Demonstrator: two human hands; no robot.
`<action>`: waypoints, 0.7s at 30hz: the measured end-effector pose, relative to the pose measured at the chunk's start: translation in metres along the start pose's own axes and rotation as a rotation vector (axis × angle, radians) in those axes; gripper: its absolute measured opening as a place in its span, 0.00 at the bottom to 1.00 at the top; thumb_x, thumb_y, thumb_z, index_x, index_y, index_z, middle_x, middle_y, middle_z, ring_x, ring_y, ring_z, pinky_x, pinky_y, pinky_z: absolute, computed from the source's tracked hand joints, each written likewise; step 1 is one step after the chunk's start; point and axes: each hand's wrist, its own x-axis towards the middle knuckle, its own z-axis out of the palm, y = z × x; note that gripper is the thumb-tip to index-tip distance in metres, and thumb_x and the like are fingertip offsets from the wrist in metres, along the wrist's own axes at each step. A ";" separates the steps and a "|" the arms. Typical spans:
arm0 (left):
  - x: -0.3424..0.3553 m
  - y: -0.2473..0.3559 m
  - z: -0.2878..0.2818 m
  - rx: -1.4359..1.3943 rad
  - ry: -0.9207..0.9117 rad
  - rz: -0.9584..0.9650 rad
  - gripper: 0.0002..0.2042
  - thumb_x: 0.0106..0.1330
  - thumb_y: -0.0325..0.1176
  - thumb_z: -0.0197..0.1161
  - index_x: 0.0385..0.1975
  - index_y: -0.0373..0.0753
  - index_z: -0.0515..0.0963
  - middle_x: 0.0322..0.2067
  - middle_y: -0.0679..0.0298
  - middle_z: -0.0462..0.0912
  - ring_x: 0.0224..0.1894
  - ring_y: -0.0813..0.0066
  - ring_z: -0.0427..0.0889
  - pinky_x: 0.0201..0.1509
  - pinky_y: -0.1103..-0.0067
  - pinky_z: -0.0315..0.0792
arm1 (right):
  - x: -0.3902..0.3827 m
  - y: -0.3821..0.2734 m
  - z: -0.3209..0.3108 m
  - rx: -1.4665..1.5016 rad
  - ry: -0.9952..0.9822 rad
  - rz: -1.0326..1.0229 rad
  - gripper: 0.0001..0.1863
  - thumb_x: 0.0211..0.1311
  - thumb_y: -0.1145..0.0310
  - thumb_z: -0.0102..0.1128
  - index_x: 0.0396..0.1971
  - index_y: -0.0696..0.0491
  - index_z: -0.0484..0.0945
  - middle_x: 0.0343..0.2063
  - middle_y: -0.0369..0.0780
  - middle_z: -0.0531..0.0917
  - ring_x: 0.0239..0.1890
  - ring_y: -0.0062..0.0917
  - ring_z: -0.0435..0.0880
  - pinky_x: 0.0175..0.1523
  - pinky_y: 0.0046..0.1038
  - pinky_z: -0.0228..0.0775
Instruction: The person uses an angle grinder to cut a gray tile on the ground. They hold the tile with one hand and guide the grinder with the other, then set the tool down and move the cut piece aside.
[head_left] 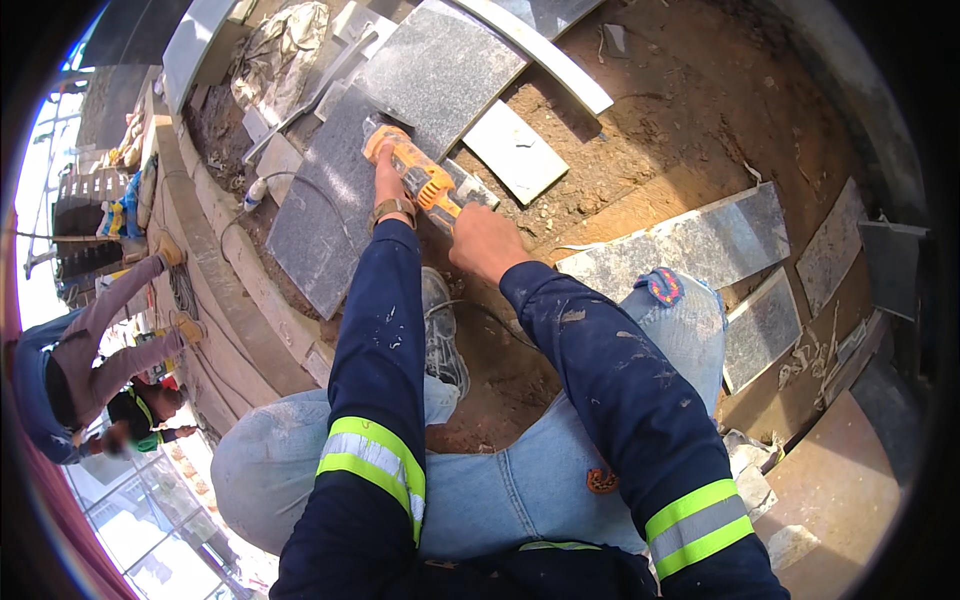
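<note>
At upper centre we see an orange-and-black handheld power tool (pixel 428 182) and a speckled grey rectangular stone slab (pixel 440 70); our navy cloth sleeves (pixel 375 330) carry lime-and-silver bands (pixel 372 462).

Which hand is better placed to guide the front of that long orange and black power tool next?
Probably the left hand: it holds the power tool near its front, by the flat dark grey stone slab. The right hand holds the rear, farther back.

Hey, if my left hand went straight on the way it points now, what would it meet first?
Beyond the grinder it grips, your left hand would probably meet the grey slab, though its height over the slab is unclear.
</note>
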 end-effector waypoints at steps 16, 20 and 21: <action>-0.001 0.002 -0.005 0.030 0.008 0.010 0.28 0.67 0.56 0.53 0.53 0.35 0.69 0.35 0.45 0.81 0.33 0.47 0.84 0.40 0.56 0.81 | -0.001 -0.001 0.002 -0.011 0.009 0.023 0.17 0.48 0.70 0.66 0.38 0.61 0.81 0.39 0.51 0.85 0.44 0.41 0.86 0.48 0.34 0.78; -0.003 -0.002 0.001 0.046 0.005 -0.003 0.29 0.66 0.57 0.53 0.53 0.35 0.69 0.36 0.44 0.81 0.34 0.47 0.84 0.40 0.56 0.80 | -0.003 0.002 -0.002 -0.013 -0.007 0.031 0.16 0.48 0.70 0.65 0.39 0.61 0.81 0.39 0.51 0.85 0.45 0.41 0.85 0.48 0.34 0.78; -0.004 -0.005 0.004 0.039 0.005 -0.005 0.29 0.66 0.57 0.53 0.53 0.35 0.69 0.37 0.44 0.81 0.35 0.47 0.84 0.40 0.56 0.80 | -0.004 0.004 -0.002 -0.023 -0.004 0.029 0.16 0.48 0.70 0.65 0.39 0.61 0.81 0.39 0.51 0.85 0.45 0.41 0.85 0.48 0.34 0.78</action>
